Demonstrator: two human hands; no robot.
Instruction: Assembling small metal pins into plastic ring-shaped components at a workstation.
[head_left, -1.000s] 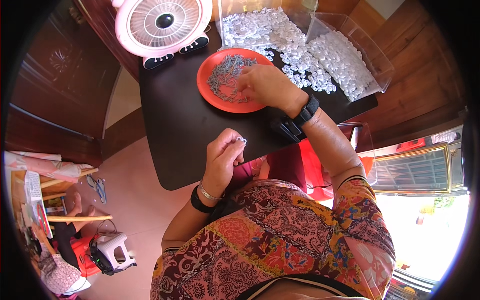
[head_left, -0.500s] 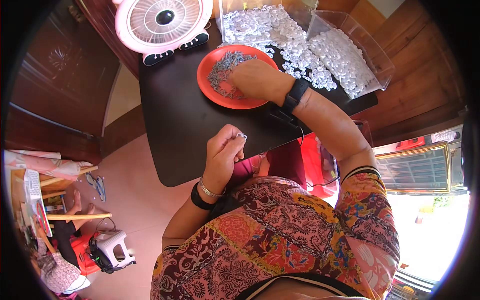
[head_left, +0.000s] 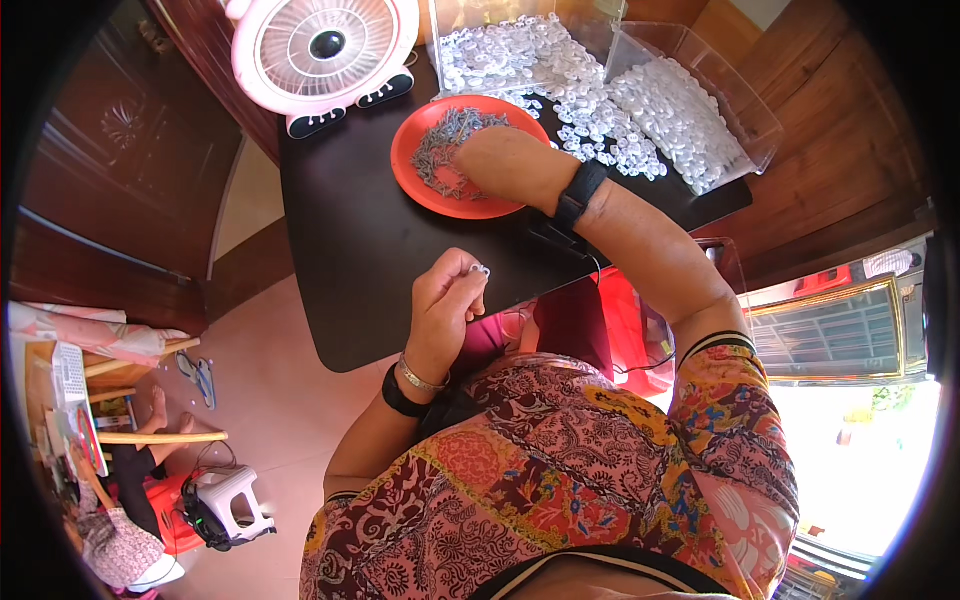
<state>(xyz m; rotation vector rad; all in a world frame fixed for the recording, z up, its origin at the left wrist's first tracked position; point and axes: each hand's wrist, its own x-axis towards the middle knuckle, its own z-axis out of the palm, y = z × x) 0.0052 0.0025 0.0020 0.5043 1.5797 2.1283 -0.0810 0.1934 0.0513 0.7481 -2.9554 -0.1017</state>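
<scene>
Holding, left hand: your left hand [head_left: 445, 305] sits above the near edge of the dark desk [head_left: 350, 240], fingers [head_left: 470, 283] pinched narrow on a small pale ring-shaped part [head_left: 480, 269].
Right hand: your right hand [head_left: 500, 160] reaches into the red plate [head_left: 425, 190], resting on the heap of small grey metal pieces [head_left: 445, 145]; you cannot tell from this angle how its fingers are set, since they are tucked under the hand.
Wrist: black watch [head_left: 578, 195] on your right wrist; black band and thin bracelet [head_left: 415, 380] on the left.
Red plate: middle of the desk, toward the far edge.
White parts [head_left: 590, 100]: loose pile at the far right corner, spilling from a clear plastic bin [head_left: 740, 95].
Fan [head_left: 325, 50]: pink and white, at the far left corner.
</scene>
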